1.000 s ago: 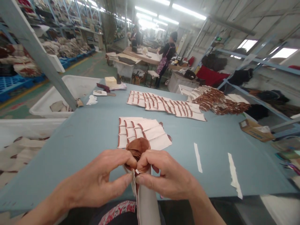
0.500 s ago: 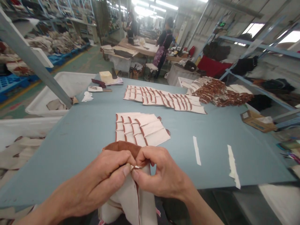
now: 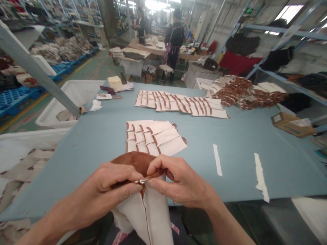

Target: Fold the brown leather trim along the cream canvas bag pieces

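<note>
A cream piece with a brown lining [image 3: 139, 163] and a brown-edged seam down its front hangs at the table's near edge. Its kind is not clear; it looks like a tube of leather or thick cloth. My left hand [image 3: 112, 185] pinches its upper edge just left of the seam, thumb in front and fingers behind. On the other side of the seam, my right hand [image 3: 176, 180] pinches the same edge. The fingertips nearly meet where a small white fold shows. Just beyond my hands, several similar flat cream pieces [image 3: 166, 136] with brown edges overlap on the table.
Farther back on the blue-grey table [image 3: 102, 136] lies a long overlapping row [image 3: 178, 103] of such pieces, with a heaped pile [image 3: 245, 92] right of it. Two pale strips [image 3: 217, 160] and a cardboard box [image 3: 292, 124] lie rightward. White bins [image 3: 63, 86] stand left. Two people are beyond.
My fingertips have shifted slightly along the edge, and the seam below them now shows more of its length. The view has turned a little. A person at the back has turned and moved left.
</note>
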`<state>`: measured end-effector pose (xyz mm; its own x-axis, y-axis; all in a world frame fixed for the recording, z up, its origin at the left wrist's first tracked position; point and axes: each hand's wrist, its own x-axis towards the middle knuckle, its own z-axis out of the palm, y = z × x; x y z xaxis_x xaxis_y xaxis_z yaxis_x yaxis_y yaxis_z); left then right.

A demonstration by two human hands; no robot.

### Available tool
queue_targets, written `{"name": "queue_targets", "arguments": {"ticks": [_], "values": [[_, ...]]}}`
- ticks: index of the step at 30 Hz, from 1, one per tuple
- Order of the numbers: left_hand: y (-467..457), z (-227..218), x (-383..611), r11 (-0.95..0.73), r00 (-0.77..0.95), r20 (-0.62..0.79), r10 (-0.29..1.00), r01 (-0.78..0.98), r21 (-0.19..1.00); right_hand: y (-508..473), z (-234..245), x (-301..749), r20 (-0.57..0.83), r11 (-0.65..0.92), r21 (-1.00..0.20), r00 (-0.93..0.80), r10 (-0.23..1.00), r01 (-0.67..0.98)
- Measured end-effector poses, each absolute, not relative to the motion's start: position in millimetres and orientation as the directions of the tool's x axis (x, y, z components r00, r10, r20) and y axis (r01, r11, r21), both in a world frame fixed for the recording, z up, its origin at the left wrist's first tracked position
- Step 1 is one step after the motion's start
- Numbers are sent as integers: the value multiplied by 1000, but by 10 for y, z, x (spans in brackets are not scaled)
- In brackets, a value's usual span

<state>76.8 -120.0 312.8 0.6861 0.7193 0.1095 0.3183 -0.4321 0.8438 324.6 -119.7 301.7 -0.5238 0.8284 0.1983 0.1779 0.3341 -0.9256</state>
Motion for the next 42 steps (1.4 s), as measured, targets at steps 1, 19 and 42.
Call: {"name": "queue_targets", "arguments": {"ticks": [1, 19, 42], "values": [[-1204, 3125, 765, -437, 687, 115, 717, 315, 843, -1204, 3023, 3254, 219, 366, -909, -520, 825, 200], [-1240, 3232, 818, -633, 593, 319, 739, 451, 629, -1081, 3062, 3094, 385, 535, -814, -481, 787, 223], [-1125, 3084, 877, -691, 592, 372, 715, 512, 511, -851, 2914, 3027, 93, 260, -939, -564, 820, 223]]}}
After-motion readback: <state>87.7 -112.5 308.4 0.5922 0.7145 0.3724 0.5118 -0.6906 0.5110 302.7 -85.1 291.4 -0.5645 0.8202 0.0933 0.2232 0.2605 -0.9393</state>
